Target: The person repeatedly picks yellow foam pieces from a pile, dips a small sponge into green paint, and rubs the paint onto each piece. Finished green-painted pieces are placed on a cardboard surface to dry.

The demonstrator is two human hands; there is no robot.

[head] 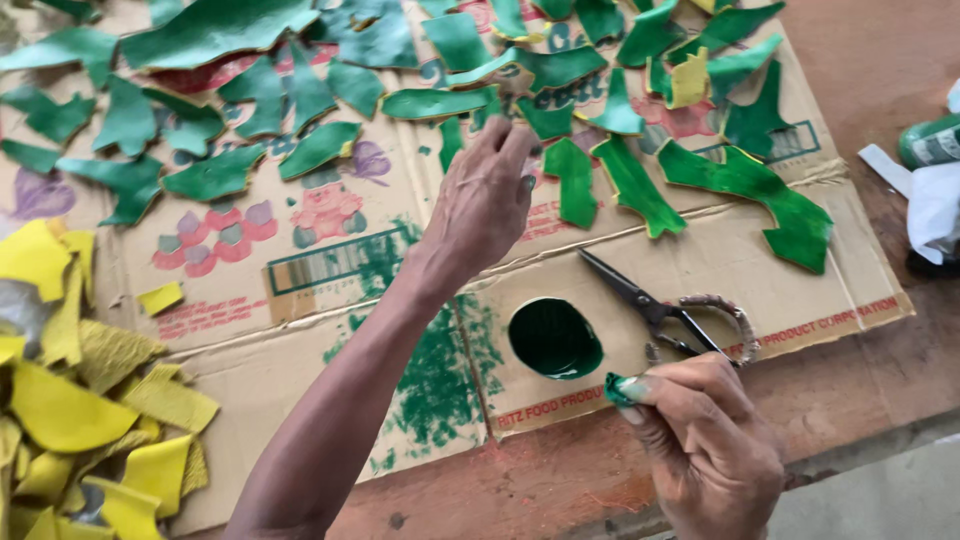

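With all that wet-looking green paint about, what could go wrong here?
The left hand reaches among the green-painted pieces lying close together; if they are still wet, it might smudge one or push two together. The right hand pinches a green-soaked scrap above the paint-filled hole in the cardboard; drips could land on the open scissors just beside it. Green-stained fingers could also mark the yellow pieces on the left.

Green painted pieces [745,180]: glossy, wet-looking | yellow pieces [70,410]: matt, rough-grained | cardboard sheet [330,300]: matt, printed, paint-stained | scissors [650,305]: dark metal blades, cord-wrapped handles | green dauber [617,390]: cloth-like, paint-soaked
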